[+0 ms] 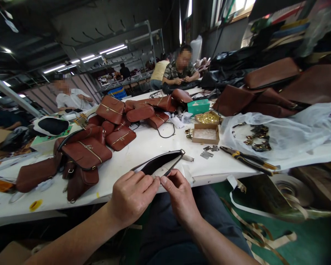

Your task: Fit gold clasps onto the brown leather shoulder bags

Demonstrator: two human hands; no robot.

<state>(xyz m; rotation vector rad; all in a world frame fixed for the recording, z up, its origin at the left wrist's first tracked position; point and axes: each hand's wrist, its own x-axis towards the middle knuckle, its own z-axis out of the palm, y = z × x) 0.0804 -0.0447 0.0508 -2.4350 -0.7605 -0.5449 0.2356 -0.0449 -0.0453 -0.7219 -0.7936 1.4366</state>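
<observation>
Near the table's front edge I hold a bag part [154, 166] that gapes like a pouch, with dark edging, a dark inner face and a pale lining. My left hand [134, 195] is closed on its near edge, fingers curled. Beside it, my right hand [180, 195] pinches the same edge between thumb and fingers. The two hands almost touch. A small metal ring [182, 151] shows at the part's far right corner. What lies under my fingers is hidden.
Brown leather bags [85, 152] are heaped on the left, more brown bags [234, 103] at the right. Pliers [248, 161], metal plates [209, 151], an open cardboard box [206, 134] and a plastic bag [289, 132] of metal fittings lie rightward. A co-worker [179, 71] sits across the table.
</observation>
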